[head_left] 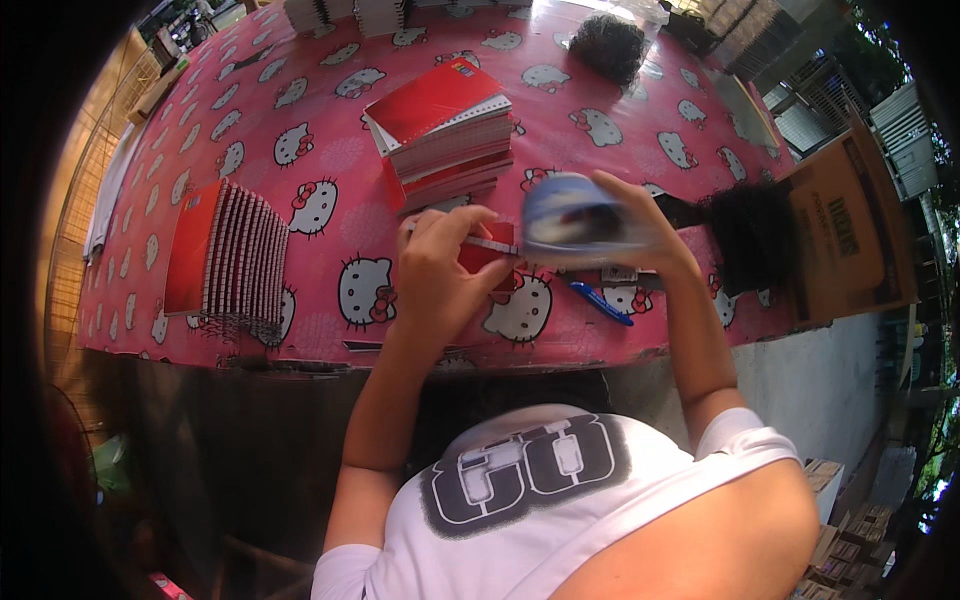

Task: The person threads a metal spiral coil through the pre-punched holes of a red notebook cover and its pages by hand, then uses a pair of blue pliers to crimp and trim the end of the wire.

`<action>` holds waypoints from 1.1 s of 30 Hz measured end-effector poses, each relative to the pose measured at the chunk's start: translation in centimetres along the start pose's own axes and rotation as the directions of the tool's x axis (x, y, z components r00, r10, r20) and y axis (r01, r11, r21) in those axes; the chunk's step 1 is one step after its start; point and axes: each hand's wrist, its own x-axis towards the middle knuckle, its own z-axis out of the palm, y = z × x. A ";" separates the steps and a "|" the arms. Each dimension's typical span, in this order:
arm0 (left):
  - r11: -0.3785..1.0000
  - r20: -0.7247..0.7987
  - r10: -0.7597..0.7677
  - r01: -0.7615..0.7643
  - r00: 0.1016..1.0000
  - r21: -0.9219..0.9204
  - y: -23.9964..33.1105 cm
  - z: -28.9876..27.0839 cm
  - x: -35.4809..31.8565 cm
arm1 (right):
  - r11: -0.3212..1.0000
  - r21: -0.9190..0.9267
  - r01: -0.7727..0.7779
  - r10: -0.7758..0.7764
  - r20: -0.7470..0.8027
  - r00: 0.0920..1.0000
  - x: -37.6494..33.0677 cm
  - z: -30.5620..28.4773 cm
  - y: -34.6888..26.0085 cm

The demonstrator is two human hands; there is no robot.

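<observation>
**Head view: 2 hands meet over a small red booklet at the bench's near edge**

Head camera looks down on a bench covered in a pink plastic cloth printed with white cat faces. The left hand is curled, its fingertips pinching and pressing the small red spiral-bound notebook flat against the cloth just beside the near edge. The right hand is wrapped around a blurred blue-and-white round object, held tilted just above the notebook's right end; the blur hides what it is and exactly how the fingers close on it.

A blue pen lies on the cloth just under the right wrist. Behind the hands stands a stack of red-covered spiral notebooks, and well to the left a fanned row of the same notebooks on edge. A dark bristly bundle sits to the right beside a brown cardboard box; another dark bundle lies at the far side.

As a judgement, the work goes best if the left hand keeps the notebook pinned square so it cannot slide on the slick cloth, while the right hand brings its object down steadily rather than fast. The pen would be better clear of the wrist, so it is not knocked off the edge.
</observation>
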 end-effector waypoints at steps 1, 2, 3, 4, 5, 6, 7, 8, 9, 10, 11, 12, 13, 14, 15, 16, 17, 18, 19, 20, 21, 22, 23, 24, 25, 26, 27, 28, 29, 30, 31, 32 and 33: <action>1.000 -0.002 -0.017 0.017 1.000 0.006 -0.2 -0.2 -0.1 | 0.970 -0.235 0.055 -0.036 0.087 0.996 0.9 0.0 -2.5; 1.000 0.016 -0.023 0.023 1.000 0.002 -0.2 -0.3 0.1 | 0.997 -0.059 0.049 -0.047 0.030 0.998 1.3 -0.4 -3.0; 1.000 0.035 -0.030 0.030 0.999 -0.001 -0.2 -0.5 0.1 | 0.989 -0.036 0.147 -0.145 0.047 0.988 1.5 -0.7 -2.6; 0.999 0.063 -0.051 0.051 0.997 0.000 -0.2 -0.6 -0.2 | 0.973 0.001 0.232 -0.231 0.070 0.970 1.3 -0.5 -2.5; 0.999 0.051 -0.048 0.049 0.998 -0.024 -0.2 -0.6 -0.1 | 0.971 0.196 0.138 -0.164 0.121 0.979 1.0 -0.2 -2.5; 0.998 0.039 -0.045 0.047 0.998 -0.047 -0.1 -0.5 0.4 | 0.928 0.371 0.029 -0.101 0.176 0.979 1.0 -0.1 -2.5; 0.997 0.028 -0.036 0.038 0.999 -0.067 -0.1 -0.7 0.7 | 0.959 0.281 0.037 -0.071 0.111 0.991 1.3 0.3 -2.7; 0.996 0.002 -0.033 0.033 0.999 -0.079 -0.4 -0.8 0.4 | 0.981 0.188 0.038 -0.047 0.043 0.998 1.8 0.6 -2.7; 0.996 -0.025 -0.029 0.027 0.999 -0.089 -1.0 -1.0 -0.2 | 0.995 0.094 0.033 -0.030 -0.026 0.999 2.1 0.8 -2.9; 0.994 -0.057 -0.031 0.025 0.998 -0.103 -1.6 -1.1 -0.7 | 0.864 0.450 -0.228 0.131 0.236 0.963 1.4 -0.7 -3.6; 0.983 -0.065 -0.066 0.053 0.996 -0.177 -2.3 -1.2 -0.8 | 0.964 0.248 -0.095 0.053 0.171 0.984 1.9 -0.3 -3.3; 0.965 -0.071 -0.101 0.080 0.992 -0.250 -3.1 -1.2 -0.8 | 0.999 0.025 0.039 -0.042 0.123 0.991 2.8 0.6 -2.7; 0.941 -0.069 -0.133 0.105 0.989 -0.321 -3.7 -1.2 -1.0 | 0.967 -0.200 0.159 -0.143 0.093 0.985 3.3 1.5 -3.1; 0.885 -0.061 -0.226 0.179 0.972 -0.429 -4.1 -1.0 -1.6 | 0.913 -0.405 0.053 -0.037 0.048 0.998 3.7 1.4 -3.6; 0.811 -0.043 -0.316 0.246 0.948 -0.530 -4.4 -0.8 -2.4 | 0.989 -0.147 0.022 -0.010 0.082 0.997 3.3 1.3 -4.4; 0.721 -0.024 -0.402 0.300 0.915 -0.624 -4.4 -0.8 -2.8 | 0.993 0.119 -0.015 0.000 0.127 0.992 2.7 1.2 -5.2; 0.713 -0.021 -0.413 0.308 0.911 -0.630 -4.6 -0.9 -2.7 | 0.960 0.275 0.055 -0.099 0.148 0.984 3.0 1.7 -4.9; 0.704 -0.017 -0.423 0.316 0.906 -0.636 -4.7 -1.0 -2.5 | 0.897 0.427 0.111 -0.199 0.168 0.965 3.5 2.2 -4.5; 0.694 -0.005 -0.432 0.328 0.902 -0.641 -4.8 -1.2 -2.4 | 0.973 0.212 0.091 -0.120 0.129 0.984 3.8 2.3 -4.6; 0.704 -0.005 -0.425 0.327 0.905 -0.630 -4.9 -1.3 -2.6 | 0.999 -0.012 0.052 -0.051 0.071 0.996 3.9 2.1 -4.8; 0.714 -0.004 -0.418 0.326 0.908 -0.620 -4.9 -1.4 -2.8 | 0.972 -0.233 -0.005 0.005 -0.001 1.000 3.9 2.0 -4.9; 0.726 -0.014 -0.405 0.312 0.914 -0.613 -5.0 -1.4 -2.6 | 0.969 -0.236 0.074 -0.096 -0.083 0.992 3.6 1.6 -4.0; 0.709 0.001 -0.400 0.310 0.917 -0.634 -5.0 -1.6 -2.6 | 0.938 -0.345 -0.022 -0.034 -0.156 0.987 3.0 0.9 -3.8; 0.691 0.016 -0.393 0.307 0.919 -0.655 -5.0 -1.8 -2.6 | 0.888 -0.442 -0.124 0.019 -0.235 0.972 2.4 0.1 -3.6; 0.670 0.039 -0.383 0.307 0.923 -0.676 -4.8 -1.7 -2.6 | 0.818 -0.524 -0.238 0.068 -0.323 0.944 1.7 -0.8 -3.2; 0.618 0.060 -0.382 0.304 0.922 -0.725 -4.5 -1.7 -2.4 | 0.775 -0.566 -0.282 0.117 -0.310 0.943 1.0 -1.6 -2.1; 0.562 0.082 -0.380 0.300 0.922 -0.771 -4.0 -1.7 -2.1 | 0.726 -0.607 -0.323 0.167 -0.300 0.939 0.0 -2.1 -0.4; 0.503 0.100 -0.375 0.293 0.921 -0.813 -3.9 -1.6 -1.9 | 0.672 -0.648 -0.358 0.214 -0.293 0.932 -0.3 -2.2 -0.1; 0.518 0.115 -0.368 0.306 0.923 -0.799 -4.1 -1.4 -1.9 | 0.716 -0.642 -0.274 0.121 -0.273 0.954 -1.0 -2.2 0.2; 0.532 0.130 -0.360 0.317 0.924 -0.785 -4.5 -1.1 -2.0 | 0.750 -0.634 -0.187 0.026 -0.254 0.967 -2.2 -2.1 0.2; 0.548 0.142 -0.355 0.328 0.924 -0.769 -4.7 -1.0 -2.2 | 0.776 -0.623 -0.093 -0.071 -0.234 0.970 -3.4 -1.8 -0.1; 0.473 0.135 -0.420 0.343 0.898 -0.812 -4.6 -0.8 -2.3 | 0.795 -0.605 -0.051 -0.092 -0.202 0.975 -4.2 -1.6 -1.0; 0.395 0.131 -0.482 0.349 0.866 -0.850 -4.3 -0.5 -2.3 | 0.812 -0.583 -0.007 -0.114 -0.170 0.979 -5.0 -1.5 -2.3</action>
